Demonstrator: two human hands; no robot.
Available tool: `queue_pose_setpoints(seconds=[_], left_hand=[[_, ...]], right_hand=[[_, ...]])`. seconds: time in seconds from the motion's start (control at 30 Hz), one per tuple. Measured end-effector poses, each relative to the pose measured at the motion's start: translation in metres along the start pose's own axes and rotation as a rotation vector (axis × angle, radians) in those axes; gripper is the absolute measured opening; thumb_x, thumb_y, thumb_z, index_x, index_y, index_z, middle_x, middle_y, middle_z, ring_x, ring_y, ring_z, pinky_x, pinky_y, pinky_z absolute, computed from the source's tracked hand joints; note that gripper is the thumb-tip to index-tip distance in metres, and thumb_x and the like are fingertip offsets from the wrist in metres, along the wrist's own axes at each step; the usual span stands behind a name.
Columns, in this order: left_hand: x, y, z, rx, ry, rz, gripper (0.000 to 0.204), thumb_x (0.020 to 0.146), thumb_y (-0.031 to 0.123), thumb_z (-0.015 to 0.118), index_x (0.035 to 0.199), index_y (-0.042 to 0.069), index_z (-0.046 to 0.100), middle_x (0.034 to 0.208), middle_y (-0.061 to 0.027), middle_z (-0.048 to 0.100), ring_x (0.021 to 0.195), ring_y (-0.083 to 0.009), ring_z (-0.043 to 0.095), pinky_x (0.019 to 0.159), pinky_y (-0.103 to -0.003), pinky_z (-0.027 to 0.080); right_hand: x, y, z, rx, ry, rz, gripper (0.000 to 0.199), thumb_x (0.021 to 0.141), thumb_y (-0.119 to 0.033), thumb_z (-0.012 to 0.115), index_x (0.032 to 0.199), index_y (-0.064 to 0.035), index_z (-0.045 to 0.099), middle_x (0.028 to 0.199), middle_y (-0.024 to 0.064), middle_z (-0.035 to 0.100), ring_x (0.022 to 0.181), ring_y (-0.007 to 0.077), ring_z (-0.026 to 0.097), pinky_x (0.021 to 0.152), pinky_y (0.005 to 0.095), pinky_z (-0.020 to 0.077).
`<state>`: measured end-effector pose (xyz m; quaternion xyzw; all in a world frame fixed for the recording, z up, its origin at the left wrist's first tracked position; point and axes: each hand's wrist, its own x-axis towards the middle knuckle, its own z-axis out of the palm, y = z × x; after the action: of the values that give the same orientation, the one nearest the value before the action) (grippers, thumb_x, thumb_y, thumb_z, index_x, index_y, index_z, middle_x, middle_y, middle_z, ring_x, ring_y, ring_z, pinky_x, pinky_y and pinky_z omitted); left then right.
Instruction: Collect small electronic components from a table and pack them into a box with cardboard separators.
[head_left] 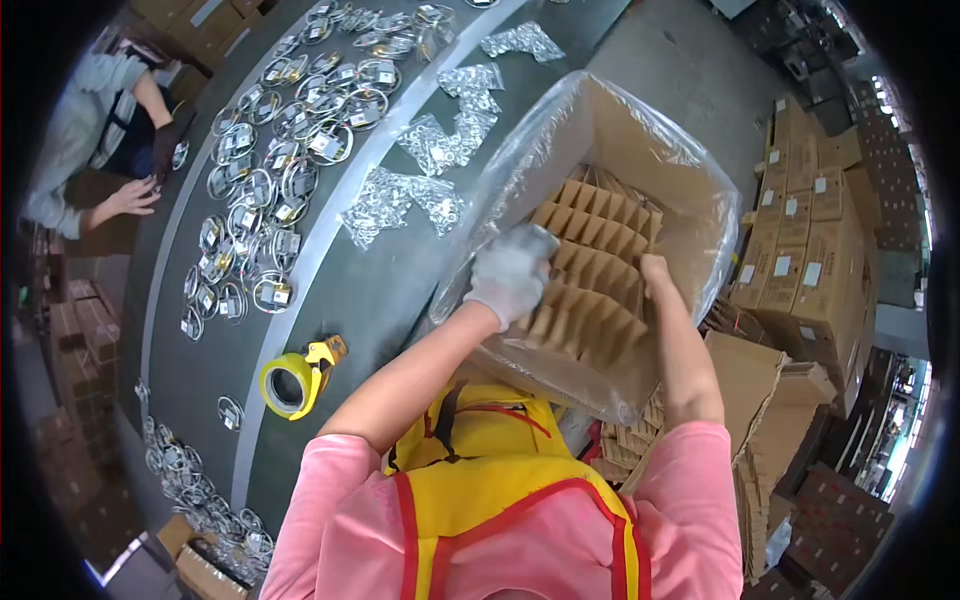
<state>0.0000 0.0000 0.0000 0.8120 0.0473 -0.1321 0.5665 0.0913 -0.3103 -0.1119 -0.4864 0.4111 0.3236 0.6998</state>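
We are working at the centre of the frame, reaching both arms into an open cardboard box (690,190) lined with a clear plastic bag (520,170). Inside it, a cardboard divider grid (600,270) is sitting tilted, filling most of the box. Our left hand (512,272), in a white glove, is resting curled on the grid's left part, fingers closed down over its strips. Our right hand (655,275), bare, is pressing down at the grid's right side; its fingers are dipping between the cells, so we cannot tell how wide they are spread.

Left of the box, the dark counter (370,290) is running diagonally from lower left to the top. A yellow tape dispenser (297,378) is lying on it at lower left of centre. Coiled cables with tags (270,190) are covering its upper left stretch, and small clear packets of metal parts (440,140) are lying nearer the box. At the far upper left, another person's hand (133,197) is resting by the counter's edge. Stacked cartons (800,250) are standing at the right.
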Motion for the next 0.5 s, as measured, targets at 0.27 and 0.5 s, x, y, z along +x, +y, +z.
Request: queue_pose_setpoints(seconds=[0.27, 0.5], left_hand=[[0.03, 0.014, 0.027, 1.402, -1.006, -0.146, 0.042, 0.078, 0.019, 0.056, 0.118, 0.008, 0.053, 0.122, -0.0049, 0.052, 0.11, -0.025, 0.051, 0.088, -0.044, 0.035], [0.047, -0.006, 0.045, 1.41, -0.908, 0.09, 0.036, 0.079, 0.022, 0.054, 0.113, 0.01, 0.057, 0.122, -0.0032, 0.051, 0.114, -0.026, 0.048, 0.085, -0.044, 0.039]], right_hand=[[0.052, 0.102, 0.022, -1.059, 0.628, -0.211, 0.044, 0.074, -0.025, 0.049, 0.11, -0.0001, 0.055, 0.109, 0.0235, 0.055, 0.107, 0.0351, 0.05, 0.091, 0.0381, 0.0386], [0.03, 0.014, 0.041, -0.566, 0.799, -0.436, 0.055, 0.075, -0.035, 0.054, 0.124, -0.0116, 0.046, 0.118, 0.0184, 0.051, 0.11, 0.0335, 0.048, 0.092, 0.0379, 0.0371]])
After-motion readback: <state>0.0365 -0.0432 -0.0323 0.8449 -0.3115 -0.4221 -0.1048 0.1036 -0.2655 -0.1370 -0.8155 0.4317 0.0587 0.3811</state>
